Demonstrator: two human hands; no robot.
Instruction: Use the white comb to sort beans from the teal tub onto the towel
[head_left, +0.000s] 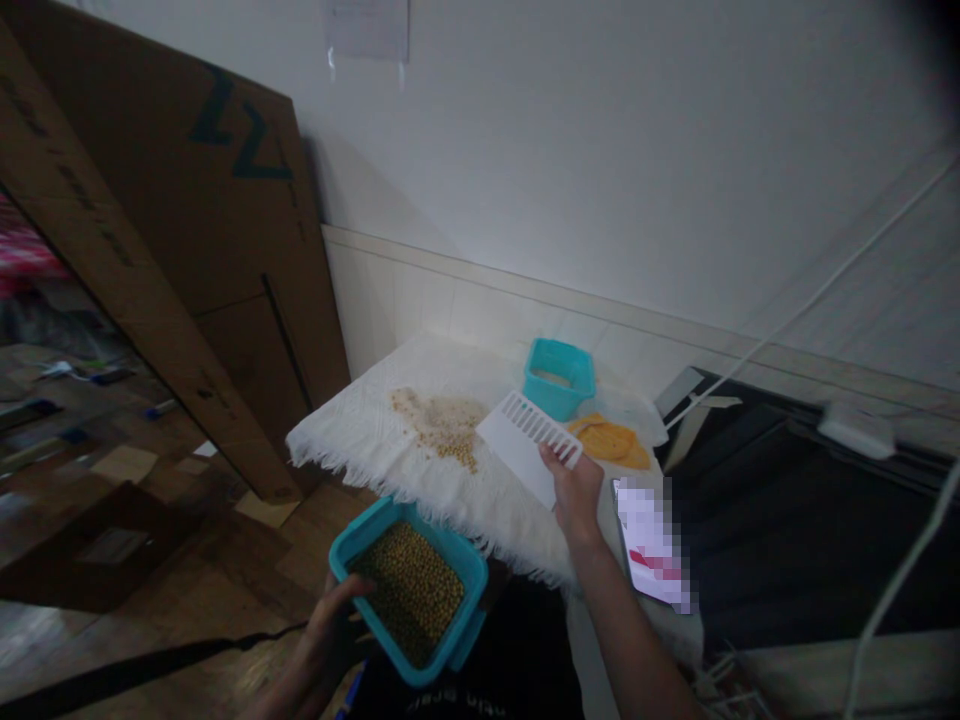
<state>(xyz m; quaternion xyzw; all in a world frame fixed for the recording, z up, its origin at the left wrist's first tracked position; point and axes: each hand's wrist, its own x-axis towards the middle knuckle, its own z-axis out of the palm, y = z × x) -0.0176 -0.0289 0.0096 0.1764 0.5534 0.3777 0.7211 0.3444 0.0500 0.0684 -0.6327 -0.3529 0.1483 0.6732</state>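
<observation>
My left hand [341, 615] grips the left rim of a teal plastic basket [469, 570], thumb over the edge. Yellow soybeans [427, 570] and smaller dark green beans [386, 580] lie inside it, just off the table's front edge. In my right hand [576, 490] is a flat white slotted plastic plate [517, 455], held by its slotted end above the cloth. Left of the plate, a loose patch of yellow beans and pale grains [442, 425] is spread on the white fringed tablecloth [360, 425].
At the back stands a second teal basket [559, 400] with pale contents. Beside it lies an orange-yellow cloth-like item [611, 440]. A phone [649, 545] rests at the table's right side. Large cardboard boxes [225, 250] lean at the left, and a white cable [810, 280] crosses on the right.
</observation>
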